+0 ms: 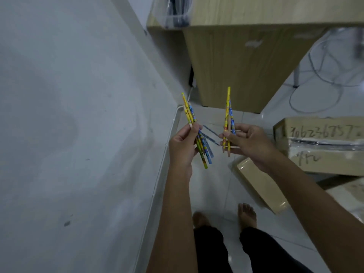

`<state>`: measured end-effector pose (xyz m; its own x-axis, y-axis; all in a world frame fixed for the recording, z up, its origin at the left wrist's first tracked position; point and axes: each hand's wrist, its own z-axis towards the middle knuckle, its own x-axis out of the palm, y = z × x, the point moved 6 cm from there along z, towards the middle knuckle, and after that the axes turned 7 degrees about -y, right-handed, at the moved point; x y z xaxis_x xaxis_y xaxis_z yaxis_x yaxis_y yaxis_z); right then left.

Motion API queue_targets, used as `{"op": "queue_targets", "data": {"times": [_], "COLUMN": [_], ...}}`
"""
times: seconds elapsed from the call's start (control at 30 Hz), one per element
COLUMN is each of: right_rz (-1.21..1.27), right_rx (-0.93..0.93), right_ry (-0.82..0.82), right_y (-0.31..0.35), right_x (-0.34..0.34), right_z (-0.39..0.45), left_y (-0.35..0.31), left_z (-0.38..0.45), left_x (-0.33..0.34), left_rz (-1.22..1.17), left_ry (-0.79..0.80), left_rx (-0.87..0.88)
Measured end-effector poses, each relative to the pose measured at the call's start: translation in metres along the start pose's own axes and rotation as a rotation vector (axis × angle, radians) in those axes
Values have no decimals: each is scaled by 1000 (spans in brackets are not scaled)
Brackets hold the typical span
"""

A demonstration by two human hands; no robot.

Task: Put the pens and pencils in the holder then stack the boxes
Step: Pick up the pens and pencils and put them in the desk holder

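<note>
The left hand (182,148) grips a bundle of yellow and blue pencils (195,129), and the right hand (246,144) pinches a second bunch (228,115) held nearly upright. Below on the tiled floor (212,186) lie more blue pencils (210,134), a small brown box (260,186) and a large scribbled carton (323,146). A clear holder (175,14) stands on the wooden desk (246,66) above.

Holder (175,14) blurred, cropped; contents unclear.

Two bunches of pencils: roughly four in the left hand's bunch (197,134), three or so in the right hand's bunch (228,119). Two more pencils (210,134) lie on the floor. Three cardboard boxes (319,146) are visible, and one clear holder (175,14).
</note>
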<state>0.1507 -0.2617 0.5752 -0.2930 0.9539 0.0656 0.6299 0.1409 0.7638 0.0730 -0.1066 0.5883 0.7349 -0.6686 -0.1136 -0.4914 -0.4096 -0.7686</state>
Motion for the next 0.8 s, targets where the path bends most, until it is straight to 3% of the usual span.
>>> {"op": "queue_targets", "data": {"times": [0.33, 0.53, 0.67, 0.8], "right_rz": [152, 198, 40, -209], "right_rx": [-90, -267, -416, -469], "right_ry": [-64, -260, -374, -444], "right_y": [132, 240, 289, 310], "right_x": [53, 83, 93, 111], "right_z": [45, 114, 163, 208], "left_y": [-146, -266, -335, -362], "left_z": [54, 134, 172, 212], "left_x": [8, 47, 73, 93], "left_rz": [23, 90, 153, 214], "left_ry": [39, 70, -27, -86], "left_rx": [157, 438, 720, 815]}}
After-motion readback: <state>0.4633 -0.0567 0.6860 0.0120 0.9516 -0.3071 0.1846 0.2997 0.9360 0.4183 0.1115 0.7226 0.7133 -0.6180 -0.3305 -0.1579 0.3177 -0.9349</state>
